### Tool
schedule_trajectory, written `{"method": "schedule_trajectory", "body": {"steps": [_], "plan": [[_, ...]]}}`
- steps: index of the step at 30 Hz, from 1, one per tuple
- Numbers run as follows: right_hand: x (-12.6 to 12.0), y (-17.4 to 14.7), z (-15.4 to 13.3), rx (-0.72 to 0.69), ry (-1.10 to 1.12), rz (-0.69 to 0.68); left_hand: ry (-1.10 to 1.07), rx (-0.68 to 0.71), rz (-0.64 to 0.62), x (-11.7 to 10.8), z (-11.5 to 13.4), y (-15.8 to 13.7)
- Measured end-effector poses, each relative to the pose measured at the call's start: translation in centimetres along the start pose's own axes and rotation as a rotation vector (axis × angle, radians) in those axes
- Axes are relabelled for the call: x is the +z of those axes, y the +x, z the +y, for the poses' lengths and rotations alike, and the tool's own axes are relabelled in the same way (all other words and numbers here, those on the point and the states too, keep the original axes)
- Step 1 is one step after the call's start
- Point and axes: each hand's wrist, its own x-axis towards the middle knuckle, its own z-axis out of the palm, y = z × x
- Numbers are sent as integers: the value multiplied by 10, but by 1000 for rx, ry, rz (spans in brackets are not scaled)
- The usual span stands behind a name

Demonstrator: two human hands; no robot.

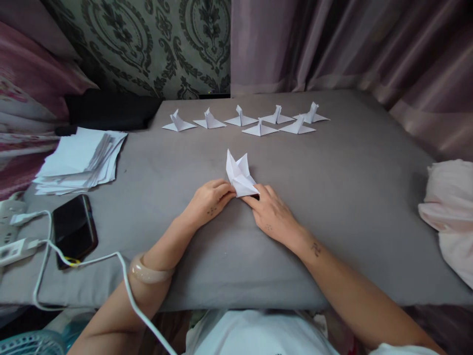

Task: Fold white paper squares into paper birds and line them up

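Note:
A partly folded white paper (240, 172) with pointed flaps standing up is between my hands, over the middle of the table. My left hand (211, 198) pinches its lower left corner between thumb and fingers. At the lower right edge, my right hand (272, 212) grips the paper, with the thumb beneath and fingers along the fold. Beyond it, several finished-looking folded paper figures (240, 117) with flat wings and upright points stand in two rows near the far edge.
A stack of white paper sheets (79, 160) lies at the left, in front of a black cloth (111, 109). Nearer are a phone (75, 229), a power strip (7, 222) and a white cable (127, 283) crossing my left forearm. Pale fabric (449, 217) sits at the right edge.

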Motion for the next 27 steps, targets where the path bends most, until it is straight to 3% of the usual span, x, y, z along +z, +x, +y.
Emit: {"method": "schedule_trajectory", "body": {"steps": [8,15,17,27], "plan": [[0,1,10,101,419,75,122,147,-67,0,1,0],[-4,9,22,588,899,121,186,214,-126,-4,4,0],[-2,12,25,666,981,154,209,221,-130,-4,4,-1],[7,17,21,634,852,272,147,210,-124,-4,3,-1]]}}
